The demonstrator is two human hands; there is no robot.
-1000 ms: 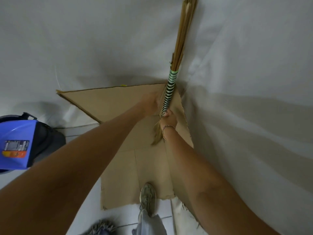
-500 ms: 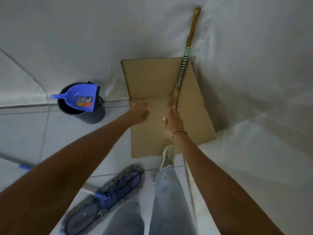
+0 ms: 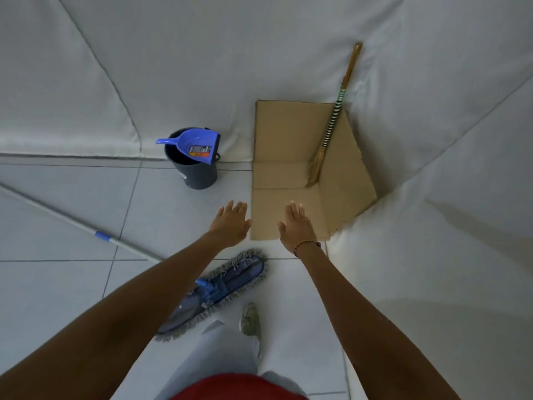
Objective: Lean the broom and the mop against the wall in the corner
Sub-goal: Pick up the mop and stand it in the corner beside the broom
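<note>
Broom (image 3: 334,116) leaning in corner on cardboard (image 3: 282,180), ahead of right hand (image 3: 297,226). Both hands empty, fingers spread, left hand (image 3: 230,223) too. Mop (image 3: 213,293) flat on floor below hands.

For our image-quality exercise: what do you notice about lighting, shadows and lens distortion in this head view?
Head view: soft, dim, even light with no glare; faint shadows behind the broom and bucket; wide-angle stretch enlarges the forearms at the bottom edge and bends the mop pole; both open hands look sharp.
</note>
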